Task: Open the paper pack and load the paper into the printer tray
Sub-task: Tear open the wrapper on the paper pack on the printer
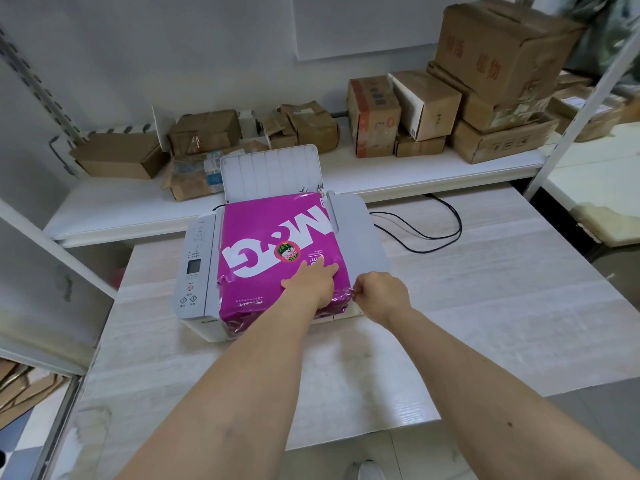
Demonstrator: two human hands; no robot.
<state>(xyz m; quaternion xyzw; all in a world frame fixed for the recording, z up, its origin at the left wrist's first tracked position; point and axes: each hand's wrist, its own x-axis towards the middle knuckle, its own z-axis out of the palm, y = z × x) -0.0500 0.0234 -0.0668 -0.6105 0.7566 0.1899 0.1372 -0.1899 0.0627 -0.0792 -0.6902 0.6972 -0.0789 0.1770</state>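
A magenta paper pack [273,233] with large white letters lies flat on top of the white printer [197,268]. The printer's rear paper tray [270,171] stands open and upright behind the pack. My left hand [313,282] rests flat on the pack's near right part, fingers spread and pressing down. My right hand [381,294] pinches the crinkled wrapper at the pack's near right corner between thumb and fingers. The wrapper is creased along the near edge.
The printer sits on a pale wood-grain table [450,306]. A black cable [433,230] loops on the table to the right. Behind, a white shelf [381,174] holds several cardboard boxes [498,81]. Metal rack posts stand at left and right.
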